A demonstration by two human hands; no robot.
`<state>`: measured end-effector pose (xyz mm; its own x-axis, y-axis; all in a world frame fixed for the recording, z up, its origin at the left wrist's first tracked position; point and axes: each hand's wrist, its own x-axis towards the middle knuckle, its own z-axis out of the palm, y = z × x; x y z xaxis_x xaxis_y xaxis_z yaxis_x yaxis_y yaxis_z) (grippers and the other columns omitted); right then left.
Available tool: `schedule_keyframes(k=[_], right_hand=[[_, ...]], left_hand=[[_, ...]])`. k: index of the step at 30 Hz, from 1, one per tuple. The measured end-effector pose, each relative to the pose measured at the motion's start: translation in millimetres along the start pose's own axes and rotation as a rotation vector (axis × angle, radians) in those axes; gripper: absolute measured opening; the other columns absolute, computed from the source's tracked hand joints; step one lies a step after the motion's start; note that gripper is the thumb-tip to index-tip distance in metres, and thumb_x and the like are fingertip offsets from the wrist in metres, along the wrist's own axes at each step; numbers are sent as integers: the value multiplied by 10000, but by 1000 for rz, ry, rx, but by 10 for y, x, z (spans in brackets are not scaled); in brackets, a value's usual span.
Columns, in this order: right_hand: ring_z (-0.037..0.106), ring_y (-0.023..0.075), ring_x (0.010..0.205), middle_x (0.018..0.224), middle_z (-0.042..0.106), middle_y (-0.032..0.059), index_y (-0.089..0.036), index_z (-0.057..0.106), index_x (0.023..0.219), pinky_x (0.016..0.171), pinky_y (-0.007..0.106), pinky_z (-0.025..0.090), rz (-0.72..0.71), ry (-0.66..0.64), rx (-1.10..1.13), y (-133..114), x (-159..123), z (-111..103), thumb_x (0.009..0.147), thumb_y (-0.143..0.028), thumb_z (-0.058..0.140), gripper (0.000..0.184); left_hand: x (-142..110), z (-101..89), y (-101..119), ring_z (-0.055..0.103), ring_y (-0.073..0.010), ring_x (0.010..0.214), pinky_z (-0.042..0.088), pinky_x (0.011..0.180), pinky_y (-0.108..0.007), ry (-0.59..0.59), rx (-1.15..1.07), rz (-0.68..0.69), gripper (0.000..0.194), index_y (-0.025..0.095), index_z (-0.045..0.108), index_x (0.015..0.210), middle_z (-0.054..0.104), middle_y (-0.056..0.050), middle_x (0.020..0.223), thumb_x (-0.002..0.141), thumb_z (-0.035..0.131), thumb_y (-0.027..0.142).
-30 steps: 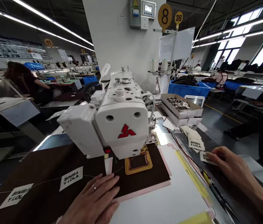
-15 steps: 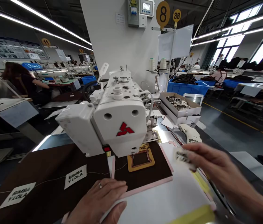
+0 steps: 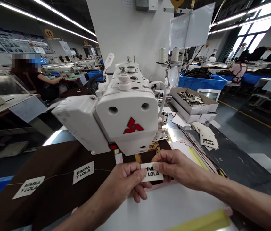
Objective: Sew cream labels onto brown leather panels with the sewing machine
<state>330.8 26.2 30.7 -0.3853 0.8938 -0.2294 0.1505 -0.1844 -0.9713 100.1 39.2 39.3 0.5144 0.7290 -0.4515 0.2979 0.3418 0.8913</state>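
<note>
From where I stand, the label (image 3: 152, 175) hangs in the air at the lower centre of the frame, just in front of the machine (image 3: 129, 128); the left hand (image 3: 132, 179) pinches its left end between thumb and fingers, the right hand (image 3: 174, 165) pinches its right end, so both are clamped on the one piece.

To do this well, I'd say, keep the pull even and light, so that the piece stays flat; hold it by the very edges, since the right thumb covers part of the top line; keep the print square to the plate (image 3: 138, 158), partly hidden behind the hands, and the fingertips clear of the machine's underside.

The label itself is small, off-white and oblong, with bold black capitals, upright to my eye; it looks thin and stiff enough to hold its shape; its like lie on the brown cloth (image 3: 61, 166) at lower left and in a pile (image 3: 207, 140) at right.
</note>
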Motion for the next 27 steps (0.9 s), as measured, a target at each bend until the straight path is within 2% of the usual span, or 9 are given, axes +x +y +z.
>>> schedule_keyframes(k=[4, 5, 7, 10, 12, 14, 17, 22, 27], right_hand=[[610, 106, 589, 662, 600, -35, -174, 644, 914, 515, 195, 482, 125, -11, -123, 5, 220, -126, 983, -344, 644, 184], [622, 109, 588, 661, 604, -37, -177, 643, 921, 508, 192, 489, 144, -13, -160, 9, 280, -172, 981, -324, 631, 159], [638, 112, 578, 652, 612, -40, -182, 642, 934, 490, 186, 496, 171, -19, -227, 7, 396, -262, 973, -295, 618, 122], [643, 114, 545, 648, 639, -34, -183, 651, 956, 442, 175, 471, 182, -32, -286, -22, 543, -348, 952, -279, 631, 98], [636, 110, 517, 657, 660, -26, -178, 662, 957, 423, 169, 449, 175, -50, -327, -42, 615, -362, 934, -265, 645, 92], [623, 105, 492, 654, 669, -22, -174, 675, 946, 431, 173, 453, 164, -67, -368, -46, 664, -349, 923, -256, 646, 90], [619, 114, 492, 646, 663, -20, -179, 680, 928, 465, 196, 486, 143, -79, -428, -31, 694, -312, 922, -266, 635, 99], [633, 135, 571, 668, 648, -17, -189, 656, 929, 514, 213, 457, 92, -33, -546, -70, 675, -265, 911, -241, 620, 66], [631, 158, 703, 762, 680, 13, -189, 686, 919, 621, 252, 408, 19, 28, -696, -126, 598, -221, 906, -240, 671, 55]], left_hand=[[32, -106, -126, 662, -164, 564, 480, 491, -234, 102, 93, 14, 588, 165, 621, 1005, 751, -85, 898, 913, 628, 746], [12, -148, -165, 636, -150, 537, 466, 480, -235, 155, 163, 35, 575, 177, 630, 1059, 745, -61, 902, 942, 600, 739], [-45, -240, -248, 591, -128, 525, 447, 492, -240, 249, 389, 133, 481, 208, 650, 1040, 712, -8, 845, 1026, 523, 672], [-109, -349, -358, 626, -132, 676, 483, 626, -250, 309, 775, 495, 329, 244, 680, 1018, 684, 29, 836, 1115, 452, 461], [-109, -381, -410, 668, -137, 901, 513, 841, -257, 333, 965, 755, 230, 264, 681, 1147, 719, 29, 1020, 1125, 457, 312], [-80, -386, -447, 642, -153, 1126, 452, 1066, -291, 348, 1113, 906, 237, 258, 660, 1259, 700, 23, 1253, 1111, 479, 220], [-24, -375, -477, 584, -198, 1273, 400, 1162, -361, 336, 1280, 954, 295, 216, 618, 1368, 648, 4, 1409, 1099, 500, 198], [30, -349, -471, 592, -249, 1284, 511, 1079, -445, 332, 1432, 970, 389, 152, 531, 1482, 599, -24, 1492, 1105, 471, 228], [76, -304, -461, 528, -299, 1388, 573, 1046, -508, 282, 1531, 897, 467, 172, 464, 1547, 521, -2, 1569, 1120, 436, 357]])
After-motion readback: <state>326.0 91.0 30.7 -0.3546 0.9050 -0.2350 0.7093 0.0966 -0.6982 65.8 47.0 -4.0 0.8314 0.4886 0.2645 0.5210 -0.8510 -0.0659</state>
